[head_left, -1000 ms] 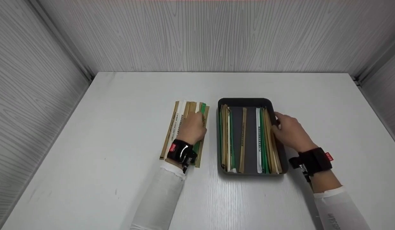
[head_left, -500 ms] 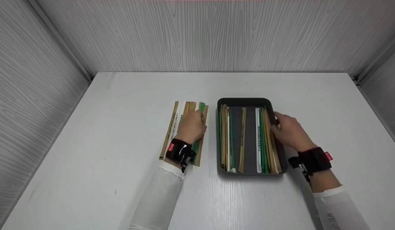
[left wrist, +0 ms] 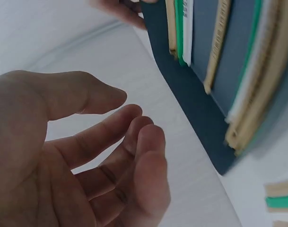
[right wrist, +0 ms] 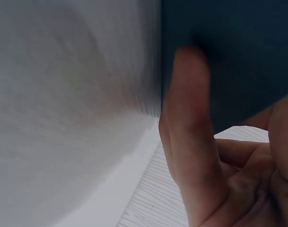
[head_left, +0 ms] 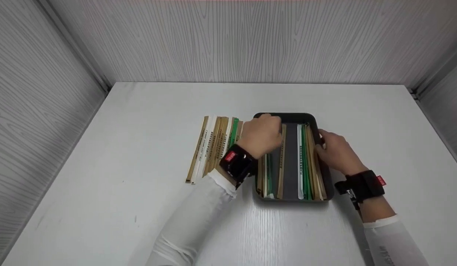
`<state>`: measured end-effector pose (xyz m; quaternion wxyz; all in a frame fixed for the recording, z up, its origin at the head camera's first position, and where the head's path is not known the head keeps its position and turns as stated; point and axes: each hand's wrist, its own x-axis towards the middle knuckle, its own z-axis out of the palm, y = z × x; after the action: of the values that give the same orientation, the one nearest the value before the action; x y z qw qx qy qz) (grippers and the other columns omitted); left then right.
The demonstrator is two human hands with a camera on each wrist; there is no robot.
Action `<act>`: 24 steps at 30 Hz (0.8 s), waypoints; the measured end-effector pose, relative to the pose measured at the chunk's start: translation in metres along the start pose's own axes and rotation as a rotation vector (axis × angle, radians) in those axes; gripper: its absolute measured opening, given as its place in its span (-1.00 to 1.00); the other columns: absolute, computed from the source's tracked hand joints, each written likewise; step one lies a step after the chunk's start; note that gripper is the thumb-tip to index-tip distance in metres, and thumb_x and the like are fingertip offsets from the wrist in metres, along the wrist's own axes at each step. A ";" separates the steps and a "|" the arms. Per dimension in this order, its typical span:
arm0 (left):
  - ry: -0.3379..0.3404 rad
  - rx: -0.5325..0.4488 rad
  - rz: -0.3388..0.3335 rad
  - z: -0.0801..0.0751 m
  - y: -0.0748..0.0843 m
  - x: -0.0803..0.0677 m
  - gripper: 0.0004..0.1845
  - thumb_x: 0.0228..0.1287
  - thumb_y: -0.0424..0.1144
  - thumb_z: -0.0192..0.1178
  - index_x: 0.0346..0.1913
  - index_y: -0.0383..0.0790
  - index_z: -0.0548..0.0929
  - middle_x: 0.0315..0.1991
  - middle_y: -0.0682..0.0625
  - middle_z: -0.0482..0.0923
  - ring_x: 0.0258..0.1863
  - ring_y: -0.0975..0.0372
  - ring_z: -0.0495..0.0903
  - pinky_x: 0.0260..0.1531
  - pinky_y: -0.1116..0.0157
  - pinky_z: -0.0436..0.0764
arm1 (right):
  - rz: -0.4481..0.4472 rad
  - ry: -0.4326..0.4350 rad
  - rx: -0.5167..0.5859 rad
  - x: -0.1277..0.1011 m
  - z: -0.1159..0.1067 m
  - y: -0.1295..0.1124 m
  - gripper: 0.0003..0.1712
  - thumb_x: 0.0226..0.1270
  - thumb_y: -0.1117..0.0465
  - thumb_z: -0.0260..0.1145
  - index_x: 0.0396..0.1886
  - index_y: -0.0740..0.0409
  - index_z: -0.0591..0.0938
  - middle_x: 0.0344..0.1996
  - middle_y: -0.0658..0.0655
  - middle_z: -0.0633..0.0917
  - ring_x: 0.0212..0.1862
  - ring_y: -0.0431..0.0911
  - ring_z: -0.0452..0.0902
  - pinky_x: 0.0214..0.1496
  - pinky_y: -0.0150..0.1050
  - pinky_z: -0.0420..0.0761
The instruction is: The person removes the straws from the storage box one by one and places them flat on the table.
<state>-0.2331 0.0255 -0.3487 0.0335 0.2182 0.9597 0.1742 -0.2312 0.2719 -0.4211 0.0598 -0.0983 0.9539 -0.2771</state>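
A dark grey tray (head_left: 292,118) holds long, slim paper-wrapped sticks in brown, green and white along both sides. One brown wrapped stick (head_left: 282,162) lies alone towards its middle. My left hand (head_left: 261,136) hovers over the tray's left edge and hides part of the left bundle. From the left wrist view, this hand (left wrist: 87,151) has loosely bent fingers, thumb and fingertips apart, with nothing between them. My right hand (head_left: 337,152) holds the tray's right wall. In the right wrist view, one digit (right wrist: 191,94) presses flat on the dark outer wall.
More wrapped sticks (head_left: 206,147) lie side by side in a row on the white table (head_left: 140,140), just left of the tray. Grey wood-grain panels (head_left: 228,40) stand behind and at both sides. Black straps circle both wrists.
My left hand has left the loose row and moved right, up over the tray's left edge. More of the row now shows. My right hand and the tray stay in place.
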 end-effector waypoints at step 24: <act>-0.130 0.399 -0.109 0.070 0.028 0.043 -0.85 0.41 -0.22 0.26 -0.33 0.02 0.78 -0.30 0.14 0.73 -0.57 0.32 0.39 -0.63 0.36 0.39 | 0.009 0.001 0.002 0.001 0.001 0.002 -0.40 0.56 0.34 0.09 0.49 0.50 0.30 -0.02 0.45 0.65 -0.18 0.13 0.62 -0.25 -0.05 0.66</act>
<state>-0.2509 0.0898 -0.4044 0.0608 0.1791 0.9813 -0.0355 -0.2319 0.2725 -0.4229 0.0606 -0.0938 0.9541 -0.2780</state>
